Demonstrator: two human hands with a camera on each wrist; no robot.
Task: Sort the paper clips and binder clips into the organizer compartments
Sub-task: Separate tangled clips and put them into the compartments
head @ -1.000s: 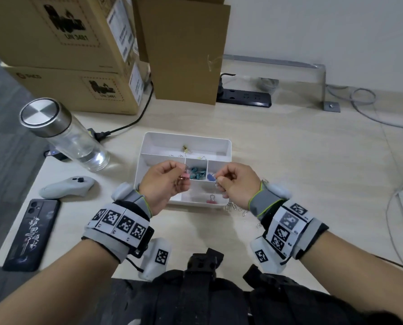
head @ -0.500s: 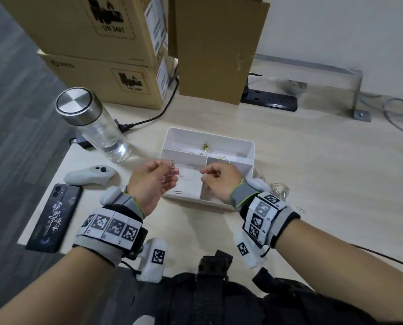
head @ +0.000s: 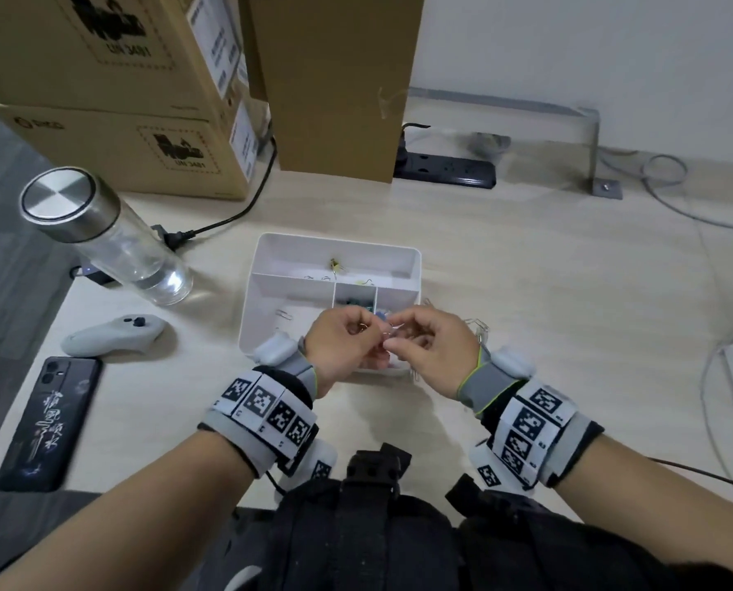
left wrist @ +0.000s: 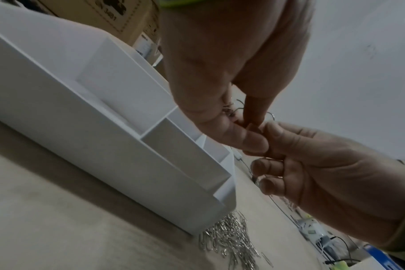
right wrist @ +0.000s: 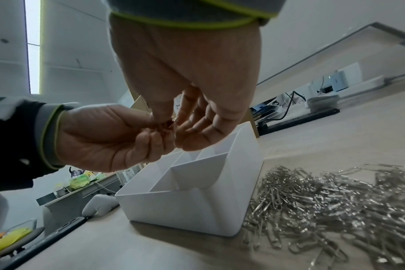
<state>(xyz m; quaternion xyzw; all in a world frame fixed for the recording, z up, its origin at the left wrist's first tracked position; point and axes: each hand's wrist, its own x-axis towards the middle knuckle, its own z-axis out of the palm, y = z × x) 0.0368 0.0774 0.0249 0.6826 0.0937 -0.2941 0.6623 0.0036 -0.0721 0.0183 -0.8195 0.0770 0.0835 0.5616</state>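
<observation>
A white organizer (head: 339, 243) (left wrist: 127, 146) (right wrist: 185, 210) sits mid-desk. Above its front edge my left hand (head: 362, 334) (left wrist: 243, 124) (right wrist: 160, 135) and right hand (head: 392, 339) (left wrist: 261, 138) (right wrist: 173, 124) meet, fingertips together. Both pinch one small pinkish binder clip (right wrist: 168, 125) whose wire loops (left wrist: 239, 107) stick out; most of it is hidden by fingers. The back compartment holds a yellow binder clip (head: 334, 263). Bluish binder clips (head: 358, 302) lie in the small middle compartment. A heap of silver paper clips (right wrist: 335, 201) (left wrist: 231, 237) (head: 477, 330) lies on the desk right of the organizer.
A glass bottle (head: 100, 232) with a steel lid stands at the left, with a grey controller (head: 113, 334) and a black phone (head: 49, 424) nearer me. Cardboard boxes (head: 113, 100) and a power strip (head: 445, 168) line the back. Cables run along the right edge.
My right hand has come out of the organizer and joined my left hand. Both now pinch the clip that the left hand alone held before.
</observation>
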